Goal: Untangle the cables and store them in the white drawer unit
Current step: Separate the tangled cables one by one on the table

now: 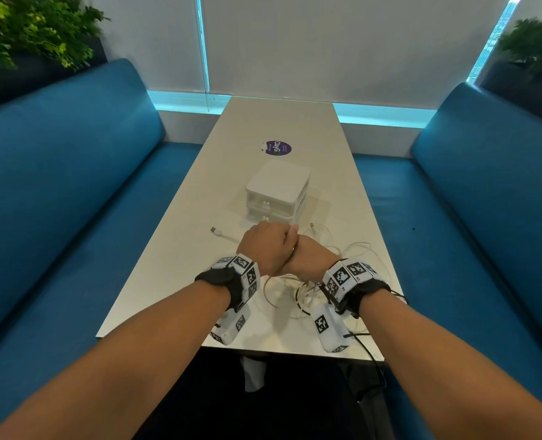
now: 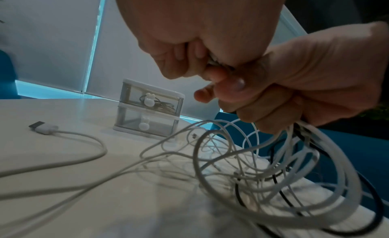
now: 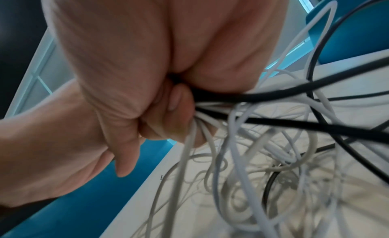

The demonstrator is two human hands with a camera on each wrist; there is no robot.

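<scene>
Your left hand [image 1: 264, 246] and right hand [image 1: 307, 255] press together just in front of the white two-drawer plastic unit [image 1: 277, 193]. Each fist is clenched around the tangled bundle of white and black cables [image 2: 273, 166], whose loops hang to the pale tabletop [image 1: 168, 265]. One white USB plug [image 2: 43, 127] lies left of the unit.

round purple sticker [image 1: 278, 148] on the long white table [image 1: 342, 192]: reads "clayg" in white letters; a smaller line under it is too small to read
black-and-white square marker tags [image 1: 341, 277] on the wrist units: patterns only, no readable letters
</scene>
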